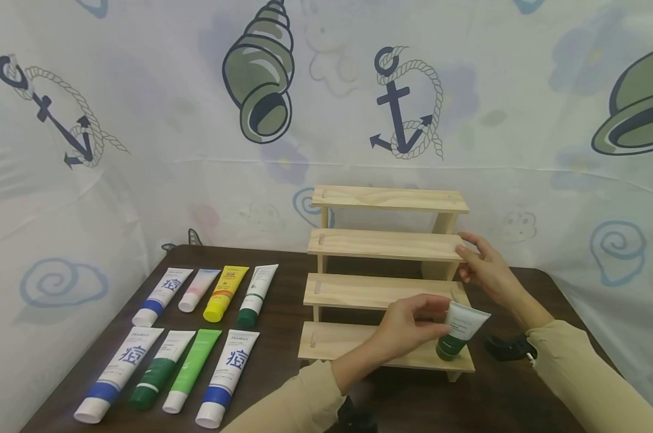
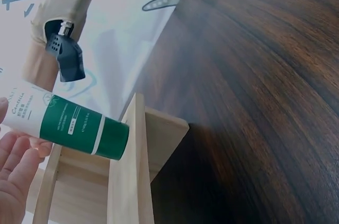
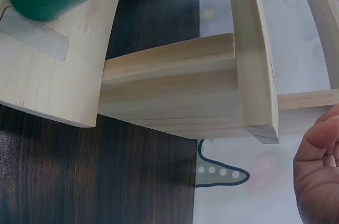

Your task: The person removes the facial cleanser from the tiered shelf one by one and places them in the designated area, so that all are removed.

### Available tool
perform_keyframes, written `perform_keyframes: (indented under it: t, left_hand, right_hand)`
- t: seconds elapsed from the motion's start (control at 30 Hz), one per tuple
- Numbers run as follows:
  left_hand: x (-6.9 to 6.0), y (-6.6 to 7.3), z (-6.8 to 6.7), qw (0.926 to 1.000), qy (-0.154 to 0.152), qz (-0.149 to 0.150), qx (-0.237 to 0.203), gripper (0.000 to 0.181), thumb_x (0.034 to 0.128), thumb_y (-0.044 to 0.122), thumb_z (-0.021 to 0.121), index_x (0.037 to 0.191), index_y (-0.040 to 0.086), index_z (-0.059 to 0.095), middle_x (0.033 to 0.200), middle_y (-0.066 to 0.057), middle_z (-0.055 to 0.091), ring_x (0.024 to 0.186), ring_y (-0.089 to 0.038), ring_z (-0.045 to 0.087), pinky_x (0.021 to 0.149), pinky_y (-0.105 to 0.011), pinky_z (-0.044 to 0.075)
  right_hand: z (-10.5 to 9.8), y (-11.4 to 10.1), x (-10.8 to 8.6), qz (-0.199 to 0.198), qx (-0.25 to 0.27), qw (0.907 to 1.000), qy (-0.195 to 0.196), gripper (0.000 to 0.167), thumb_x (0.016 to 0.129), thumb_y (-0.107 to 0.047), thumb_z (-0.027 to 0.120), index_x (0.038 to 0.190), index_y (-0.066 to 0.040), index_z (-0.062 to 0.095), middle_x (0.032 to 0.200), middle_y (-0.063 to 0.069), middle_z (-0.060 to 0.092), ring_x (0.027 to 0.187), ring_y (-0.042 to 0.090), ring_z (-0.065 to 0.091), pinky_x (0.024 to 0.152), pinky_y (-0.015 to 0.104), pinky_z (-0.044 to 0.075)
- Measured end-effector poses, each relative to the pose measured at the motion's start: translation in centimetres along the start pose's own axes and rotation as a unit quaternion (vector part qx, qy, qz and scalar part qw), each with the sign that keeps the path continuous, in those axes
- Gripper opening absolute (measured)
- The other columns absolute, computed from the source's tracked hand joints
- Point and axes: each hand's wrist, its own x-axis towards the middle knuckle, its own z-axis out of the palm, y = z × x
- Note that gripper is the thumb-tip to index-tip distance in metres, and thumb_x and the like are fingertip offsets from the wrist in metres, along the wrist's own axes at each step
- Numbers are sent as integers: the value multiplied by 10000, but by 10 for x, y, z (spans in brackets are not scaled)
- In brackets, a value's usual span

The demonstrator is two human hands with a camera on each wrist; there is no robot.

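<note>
My left hand (image 1: 410,325) pinches the upper, white part of a white-and-green squeeze tube (image 1: 460,329) marked "Centella". The tube stands cap down and leans right, its green cap at the right end of the lowest step of a four-step wooden display rack (image 1: 386,243). In the left wrist view the thumb and fingers (image 2: 21,173) sit at the tube's (image 2: 74,123) flat end. With thumb and fingers, my right hand (image 1: 488,270) grips the right end of the rack's second step from the top. The right wrist view shows its curled fingers (image 3: 320,166) at the edge.
Two rows of squeeze tubes lie on the dark wooden table (image 1: 283,373) at the left, among them a yellow tube (image 1: 225,293) and a light green tube (image 1: 192,370). A patterned white cloth (image 1: 337,132) hangs behind the table and along its sides.
</note>
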Motion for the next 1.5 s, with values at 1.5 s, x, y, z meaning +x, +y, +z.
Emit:
perform_keyframes:
  t: [1.5]
  left_hand:
    - [-5,-7,18,9974,435,504,-270,260,805,4,706,1051,-45,636,1006,-189,691,901,-114,681,770,-167,529]
  right_hand:
    - [4,0,-3,-103,265,9996,1,595,976,-291,499,1426,-56,190,718,-57,566,566,38,500,498,171,436]
